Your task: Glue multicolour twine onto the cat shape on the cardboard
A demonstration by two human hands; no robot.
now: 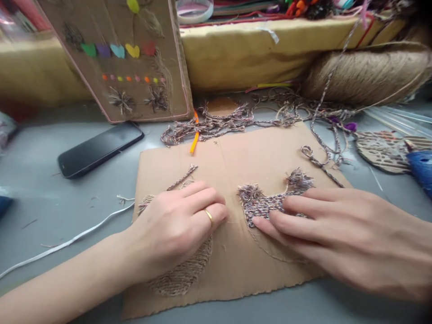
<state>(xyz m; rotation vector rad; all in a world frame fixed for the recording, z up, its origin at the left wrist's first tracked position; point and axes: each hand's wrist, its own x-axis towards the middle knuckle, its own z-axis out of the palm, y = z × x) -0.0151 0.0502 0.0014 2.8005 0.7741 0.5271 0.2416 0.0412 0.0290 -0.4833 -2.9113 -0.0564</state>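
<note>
R hand over yarn patch, L hand atop twine patch.
R fingers extended, released; L curled, can't tell if pinching. Yarn patch sits twd cardboard's right edge; light, even pressure should keep rows flat. Room btwn hands; loose yarn crowds far edge.

Beyond my left hand I see a dark phone lying on the grey table, with a decorated cardboard panel standing behind it; farther off past my right hand are clear sticks and a twine spool
</note>
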